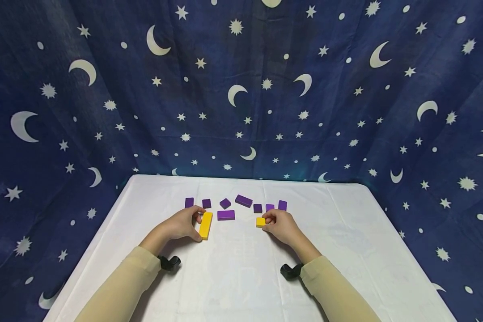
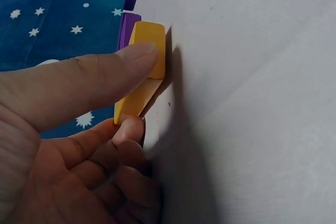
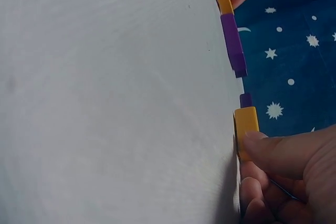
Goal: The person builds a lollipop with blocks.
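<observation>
My left hand [image 1: 181, 223] holds a long yellow block [image 1: 205, 226] by its two ends, thumb at the near end and fingers at the far one. In the left wrist view the thumb presses the end face of this yellow block [image 2: 149, 32]. My right hand [image 1: 283, 226] pinches a short yellow block [image 1: 260, 222] between thumb and fingers. The right wrist view shows the thumb on the face of that short block [image 3: 247, 120]. Between the hands, a little farther back, lies a long purple block [image 1: 226, 215].
Behind the hands several purple blocks lie in a loose row, from a block [image 1: 189, 202] on the left, past a tilted long one [image 1: 243, 201], to one [image 1: 282, 205] on the right. A white-covered table [image 1: 233, 277] meets a dark blue star-and-moon curtain [image 1: 209, 103].
</observation>
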A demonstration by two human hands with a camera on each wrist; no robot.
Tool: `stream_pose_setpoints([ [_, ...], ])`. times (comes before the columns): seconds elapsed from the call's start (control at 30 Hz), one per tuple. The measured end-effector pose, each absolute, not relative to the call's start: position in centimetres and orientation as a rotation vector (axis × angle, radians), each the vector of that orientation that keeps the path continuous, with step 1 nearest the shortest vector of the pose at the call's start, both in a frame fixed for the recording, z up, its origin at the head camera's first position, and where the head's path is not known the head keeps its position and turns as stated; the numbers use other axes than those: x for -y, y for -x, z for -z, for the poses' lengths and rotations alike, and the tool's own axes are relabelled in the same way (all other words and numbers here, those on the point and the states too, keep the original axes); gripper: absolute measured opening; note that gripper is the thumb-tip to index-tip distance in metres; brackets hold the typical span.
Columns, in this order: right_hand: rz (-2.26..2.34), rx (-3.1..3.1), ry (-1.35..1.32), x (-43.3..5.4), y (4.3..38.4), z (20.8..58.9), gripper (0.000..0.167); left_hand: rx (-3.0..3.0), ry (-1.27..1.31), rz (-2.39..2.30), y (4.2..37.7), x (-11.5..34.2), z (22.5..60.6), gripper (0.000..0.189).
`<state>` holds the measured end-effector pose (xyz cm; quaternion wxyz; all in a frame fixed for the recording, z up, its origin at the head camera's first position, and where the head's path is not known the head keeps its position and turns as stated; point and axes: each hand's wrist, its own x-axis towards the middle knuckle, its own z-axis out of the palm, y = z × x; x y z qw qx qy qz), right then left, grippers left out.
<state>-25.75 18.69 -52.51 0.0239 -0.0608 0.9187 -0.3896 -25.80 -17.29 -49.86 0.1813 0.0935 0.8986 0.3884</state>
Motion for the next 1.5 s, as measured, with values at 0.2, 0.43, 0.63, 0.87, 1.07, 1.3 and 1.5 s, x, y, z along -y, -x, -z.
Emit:
stream_pose_setpoints([
  [0.2,1.218,-2.833,0.193,-18.6,25.5,52.5,0.023,-2.554,-0.281,-1.103,25.4,17.3,49.9,0.089],
  [0.43,1.205,-2.839,0.2,-18.3,25.3,52.2,0.022,-2.555,-0.307,-1.113,24.8,17.2,49.8,0.09],
  [0.63,1.189,-2.842,0.202,-17.8,25.1,52.2,0.022,-2.558,-0.315,-1.115,24.1,17.0,49.6,0.091],
  [0.87,1.193,-2.848,0.235,-17.2,24.8,52.2,0.023,-2.574,-0.323,-1.117,23.4,16.6,49.3,0.094],
  [1.07,1.19,-2.851,0.253,-16.5,24.6,52.1,0.024,-2.588,-0.328,-1.096,22.6,15.9,49.1,0.092],
  [1.3,1.21,-2.825,0.245,-15.9,24.2,51.8,0.024,-2.602,-0.303,-1.1,21.6,15.1,49.1,0.092],
  [1.5,1.208,-2.817,0.262,-15.4,24.1,51.6,0.023,-2.6,-0.337,-1.161,20.9,14.3,49.0,0.094],
])
